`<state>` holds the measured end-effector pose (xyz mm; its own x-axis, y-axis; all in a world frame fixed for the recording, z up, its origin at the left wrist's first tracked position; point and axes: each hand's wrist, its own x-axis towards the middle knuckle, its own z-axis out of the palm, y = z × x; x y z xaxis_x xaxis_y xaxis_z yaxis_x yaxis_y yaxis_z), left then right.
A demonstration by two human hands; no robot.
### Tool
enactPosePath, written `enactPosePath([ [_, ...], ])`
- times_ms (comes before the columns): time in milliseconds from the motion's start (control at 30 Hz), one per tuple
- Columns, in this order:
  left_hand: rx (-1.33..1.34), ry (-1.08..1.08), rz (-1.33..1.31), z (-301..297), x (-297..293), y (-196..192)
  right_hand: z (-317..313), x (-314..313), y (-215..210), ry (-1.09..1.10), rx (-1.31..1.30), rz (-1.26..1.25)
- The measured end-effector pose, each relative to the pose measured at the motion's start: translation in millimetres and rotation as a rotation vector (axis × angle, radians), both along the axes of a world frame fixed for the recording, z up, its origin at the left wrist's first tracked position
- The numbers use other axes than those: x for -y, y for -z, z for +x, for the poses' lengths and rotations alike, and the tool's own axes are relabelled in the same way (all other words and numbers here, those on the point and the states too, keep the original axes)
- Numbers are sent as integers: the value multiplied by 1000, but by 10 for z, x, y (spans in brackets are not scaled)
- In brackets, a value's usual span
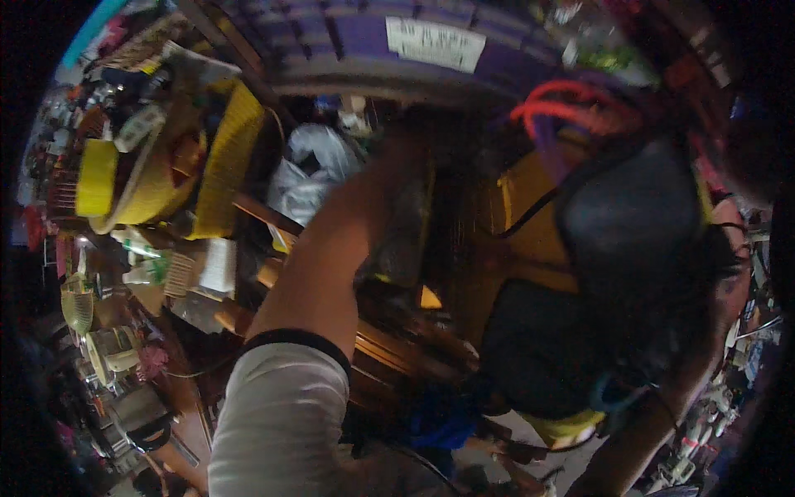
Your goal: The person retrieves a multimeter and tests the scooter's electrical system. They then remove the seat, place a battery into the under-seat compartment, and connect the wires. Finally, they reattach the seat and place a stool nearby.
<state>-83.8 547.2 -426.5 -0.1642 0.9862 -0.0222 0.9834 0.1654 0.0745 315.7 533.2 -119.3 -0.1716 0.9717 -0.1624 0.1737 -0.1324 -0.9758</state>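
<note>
My left arm, in a white sleeve with a dark cuff (298, 344), stretches up into a shadowed gap below a purple plastic crate (348, 41). My left hand (407, 142) is dark and smeared there, so its fingers and anything in them cannot be made out. A crumpled pale plastic bag (310, 170) lies just left of that forearm. On the right, my other forearm runs up along the picture's rim to my right hand (729, 222), beside a black padded panel (633, 207). The fingers of that hand are hidden or blurred.
Yellow strips (228, 157) and a yellow block (98, 178) stand at the left amid piled household goods. Red tubing (571, 103) loops at the upper right. Another black panel (530, 348), wooden slats (385, 348) and a blue cloth-like thing (447, 422) lie lower down.
</note>
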Motion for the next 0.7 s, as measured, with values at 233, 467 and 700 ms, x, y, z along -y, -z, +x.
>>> enactPosePath([
  [233,-137,260,-320,278,511,-502,-149,130,-190,-126,-149,-155],
  [467,81,251,-79,-222,879,-1524,-233,186,-395,-250,-256,-292],
  [700,416,-359,887,-164,586,-2848,-247,224,-597,-263,-136,-178],
])
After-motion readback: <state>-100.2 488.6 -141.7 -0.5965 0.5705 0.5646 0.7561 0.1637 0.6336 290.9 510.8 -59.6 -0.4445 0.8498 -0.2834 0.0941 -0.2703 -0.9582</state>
